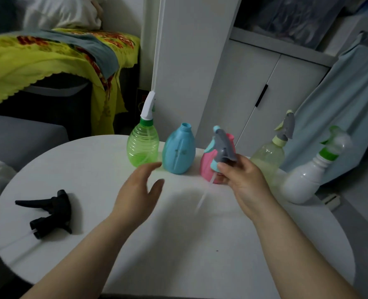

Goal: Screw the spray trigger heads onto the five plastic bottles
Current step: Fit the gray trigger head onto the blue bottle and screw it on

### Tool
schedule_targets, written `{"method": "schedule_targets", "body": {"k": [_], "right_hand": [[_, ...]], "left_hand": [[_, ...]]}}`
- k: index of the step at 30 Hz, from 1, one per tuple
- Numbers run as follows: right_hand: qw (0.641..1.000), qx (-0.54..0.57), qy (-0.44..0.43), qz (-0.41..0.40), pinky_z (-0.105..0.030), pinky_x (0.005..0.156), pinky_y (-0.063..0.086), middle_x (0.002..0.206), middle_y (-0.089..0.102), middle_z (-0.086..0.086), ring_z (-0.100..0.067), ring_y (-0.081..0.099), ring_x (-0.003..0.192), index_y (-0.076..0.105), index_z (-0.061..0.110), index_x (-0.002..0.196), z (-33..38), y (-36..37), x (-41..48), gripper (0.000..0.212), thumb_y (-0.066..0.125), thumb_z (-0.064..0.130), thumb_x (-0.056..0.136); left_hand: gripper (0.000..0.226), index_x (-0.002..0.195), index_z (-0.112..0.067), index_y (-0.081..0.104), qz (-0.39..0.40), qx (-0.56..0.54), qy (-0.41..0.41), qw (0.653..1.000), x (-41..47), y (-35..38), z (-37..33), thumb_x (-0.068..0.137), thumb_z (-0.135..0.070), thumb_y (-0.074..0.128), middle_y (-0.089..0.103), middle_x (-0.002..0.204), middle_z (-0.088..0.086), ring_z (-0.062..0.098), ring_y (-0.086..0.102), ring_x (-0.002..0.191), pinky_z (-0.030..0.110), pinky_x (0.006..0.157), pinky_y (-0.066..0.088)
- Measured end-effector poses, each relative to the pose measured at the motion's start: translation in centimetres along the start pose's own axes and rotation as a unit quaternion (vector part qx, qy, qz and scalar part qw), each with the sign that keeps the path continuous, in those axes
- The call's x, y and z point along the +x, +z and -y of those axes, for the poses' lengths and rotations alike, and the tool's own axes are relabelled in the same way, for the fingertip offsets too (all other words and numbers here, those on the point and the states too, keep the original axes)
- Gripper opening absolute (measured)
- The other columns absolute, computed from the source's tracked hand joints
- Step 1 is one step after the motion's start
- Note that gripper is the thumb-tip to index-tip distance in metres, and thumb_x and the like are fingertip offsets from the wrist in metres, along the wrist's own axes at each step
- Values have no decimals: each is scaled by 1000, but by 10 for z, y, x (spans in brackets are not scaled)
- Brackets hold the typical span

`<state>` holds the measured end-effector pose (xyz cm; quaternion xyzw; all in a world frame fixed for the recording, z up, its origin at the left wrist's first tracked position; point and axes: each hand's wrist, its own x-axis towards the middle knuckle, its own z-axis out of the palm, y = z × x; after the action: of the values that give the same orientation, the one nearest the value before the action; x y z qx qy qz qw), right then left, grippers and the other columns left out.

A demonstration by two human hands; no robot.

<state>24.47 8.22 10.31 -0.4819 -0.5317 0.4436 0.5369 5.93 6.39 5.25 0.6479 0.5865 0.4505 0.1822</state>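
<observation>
Five bottles stand along the far edge of the round white table (pixel 178 244). The green bottle (pixel 142 147) carries a white trigger head. Beside it the blue bottle (pixel 178 153) has a bare open neck. The pink bottle (pixel 206 167) is partly hidden behind my right hand (pixel 241 180), which is shut on a grey and teal trigger head (pixel 222 147) with its thin tube hanging down. The pale yellow bottle (pixel 268 158) and the white bottle (pixel 306 180) both carry heads. My left hand (pixel 140 190) hovers open just in front of the blue bottle. A black trigger head (pixel 49 212) lies at the table's left.
White cabinet doors (pixel 254 87) rise right behind the bottles. A light blue cloth (pixel 347 100) hangs at the right. A grey sofa (pixel 17 137) and a yellow blanket (pixel 38 61) are at the left, beyond the table edge.
</observation>
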Motion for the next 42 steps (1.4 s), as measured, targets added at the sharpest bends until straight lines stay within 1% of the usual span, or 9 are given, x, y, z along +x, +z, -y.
{"method": "schedule_targets", "body": {"k": [2, 4, 7, 14, 23, 31, 36, 38, 42], "right_hand": [[997, 60, 5, -44, -31, 74, 47, 72, 63, 3, -14, 57, 71, 60, 19, 77, 0, -8, 1, 23, 56, -3, 78], [993, 97, 2, -65, -25, 71, 50, 73, 62, 3, -13, 58, 72, 59, 19, 78, 0, -16, 2, 22, 55, -2, 79], [990, 127, -11, -59, -17, 63, 53, 71, 66, 4, -9, 62, 69, 59, 17, 81, -1, -26, 2, 20, 52, -2, 81], [987, 155, -8, -35, -18, 67, 55, 65, 71, 8, -9, 66, 69, 60, 15, 85, -8, -45, 8, 19, 50, -1, 80], [987, 159, -7, -27, -20, 70, 56, 69, 73, 8, -8, 67, 71, 60, 14, 89, -10, -55, 10, 20, 49, -1, 79], [970, 235, -51, -27, -19, 65, 55, 68, 73, 4, -9, 68, 68, 59, 16, 78, 21, -47, 6, 16, 54, 13, 63], [953, 289, -78, -46, -20, 66, 56, 65, 72, 3, -11, 69, 65, 59, 17, 73, 39, -29, 5, 13, 50, 8, 75], [954, 283, -83, -58, -19, 66, 56, 63, 71, 5, -10, 68, 65, 59, 16, 73, 44, -20, 4, 20, 46, 4, 82], [958, 261, -101, -67, -19, 67, 55, 61, 71, 7, -8, 67, 65, 57, 17, 76, 54, -8, 6, 20, 46, 3, 84]], "left_hand": [[41, 124, -10, 46, 3, -11, 38, 999, 25, 12, -13, 84, -12, 56, 51, 130, 10, 27, 48, 116, 16, 82, 29], [42, 126, -6, 42, 7, -25, 50, 998, 53, 24, -23, 85, -9, 53, 47, 134, 14, 26, 41, 122, 16, 90, 25], [48, 130, -4, 34, -6, -30, 15, 999, 91, 36, -27, 86, -8, 51, 40, 137, 17, 28, 38, 126, 20, 96, 22], [94, 139, -9, 15, 39, 7, -64, 997, 125, 75, -22, 69, -30, 74, 30, 146, 13, 30, 31, 132, 41, 109, 28], [93, 131, -8, 29, 35, -6, -50, 998, 113, 80, -3, 55, -16, 82, 47, 129, 17, 34, 44, 117, 41, 97, 37], [91, 126, -19, 30, 59, -90, -16, 994, 59, 43, -4, 53, -15, 83, 45, 109, -3, 17, 46, 98, 30, 82, 42], [81, 111, -39, 31, 85, -100, -11, 991, 17, 15, 4, 51, -20, 83, 45, 89, -25, -4, 49, 78, 4, 56, 39], [80, 103, -47, 29, 95, -114, 2, 989, 7, 13, 7, 52, -18, 83, 44, 90, -29, -10, 47, 80, 0, 59, 39], [80, 104, -53, 28, 97, -134, 10, 986, -2, 17, 12, 46, -33, 80, 43, 101, -31, 0, 49, 91, 5, 72, 36]]}}
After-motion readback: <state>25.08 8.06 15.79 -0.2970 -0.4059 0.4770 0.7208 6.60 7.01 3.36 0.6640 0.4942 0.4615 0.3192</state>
